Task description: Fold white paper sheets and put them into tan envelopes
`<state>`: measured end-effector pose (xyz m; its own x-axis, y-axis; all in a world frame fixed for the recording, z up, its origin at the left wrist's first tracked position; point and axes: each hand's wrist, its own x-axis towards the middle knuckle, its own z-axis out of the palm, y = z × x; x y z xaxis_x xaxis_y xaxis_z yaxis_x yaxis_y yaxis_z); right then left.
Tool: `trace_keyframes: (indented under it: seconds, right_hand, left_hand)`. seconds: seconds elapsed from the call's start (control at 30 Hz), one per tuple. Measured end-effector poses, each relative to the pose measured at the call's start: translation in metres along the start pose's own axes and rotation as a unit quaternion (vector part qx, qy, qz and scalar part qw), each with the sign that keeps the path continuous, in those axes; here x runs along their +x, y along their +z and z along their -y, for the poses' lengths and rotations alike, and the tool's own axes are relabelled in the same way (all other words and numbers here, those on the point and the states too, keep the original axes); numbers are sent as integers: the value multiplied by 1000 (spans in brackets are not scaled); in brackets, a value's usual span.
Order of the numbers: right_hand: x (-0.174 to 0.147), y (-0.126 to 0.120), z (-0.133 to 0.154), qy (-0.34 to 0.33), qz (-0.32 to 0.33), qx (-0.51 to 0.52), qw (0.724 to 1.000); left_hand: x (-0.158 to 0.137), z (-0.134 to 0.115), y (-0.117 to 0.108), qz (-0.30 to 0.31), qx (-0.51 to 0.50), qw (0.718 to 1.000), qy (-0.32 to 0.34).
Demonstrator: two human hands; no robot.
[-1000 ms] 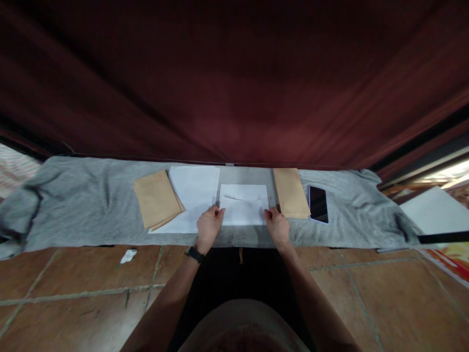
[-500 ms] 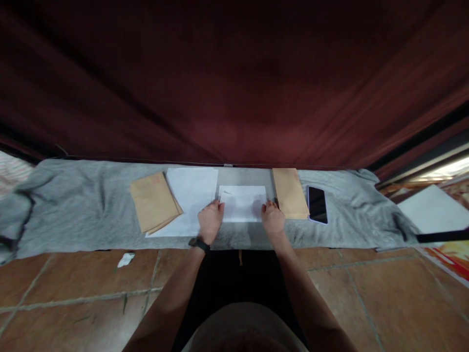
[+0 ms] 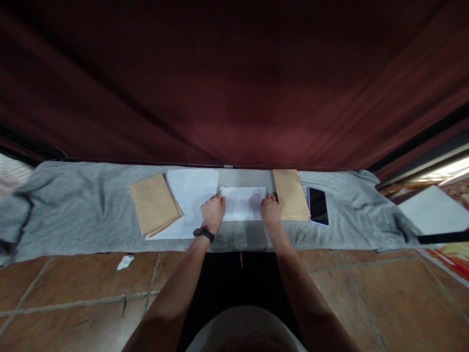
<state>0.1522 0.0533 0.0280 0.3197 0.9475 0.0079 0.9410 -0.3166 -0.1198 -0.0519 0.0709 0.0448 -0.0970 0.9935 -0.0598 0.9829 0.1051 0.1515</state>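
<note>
A folded sheet of white paper point(image 3: 243, 205) lies on the grey cloth between my hands. My left hand point(image 3: 213, 213), with a dark watch on its wrist, is closed on the paper's left edge, thumb on top. At the right edge my right hand point(image 3: 271, 210) grips it the same way, its fingers curled. To the left are larger white sheets point(image 3: 194, 190), partly under a stack of brown envelopes point(image 3: 154, 203). Right beside my right hand lies another stack of brown envelopes point(image 3: 291, 195).
A phone point(image 3: 318, 206) lies right of the right-hand envelopes. Grey cloth point(image 3: 351, 210) covers the long narrow surface, and a dark red curtain point(image 3: 234, 98) hangs behind it. A scrap of white paper point(image 3: 125, 262) is on the tiled floor point(image 3: 73, 278).
Both hands have slid slightly up along the paper's side edges. The folded paper's near edge sits a little farther from me, and its top crease looks flatter.
</note>
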Motion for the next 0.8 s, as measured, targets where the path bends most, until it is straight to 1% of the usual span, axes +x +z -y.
trace_keyframes:
  seconds: [0.13,0.33,0.53,0.6,0.67,0.8]
  right_hand:
    - [4,3,0,-8,-13,-1,1000]
    - [5,12,-1,1,-32,5,999]
    - [-1,15,-1,-18,-106,25,994]
    - [-6,15,0,-37,-126,37,991]
    - [-10,17,2,-73,-138,55,986]
    - [-20,28,10,-176,-136,85,971]
  left_hand:
    - [5,-1,5,-8,3,1000,4]
    - [9,-1,9,-7,11,1000,9]
    - [8,-1,12,-16,17,1000,19]
    - [8,0,12,-12,16,1000,24]
    - [8,0,13,-12,14,999,30]
    - [8,1,15,-25,16,999,37]
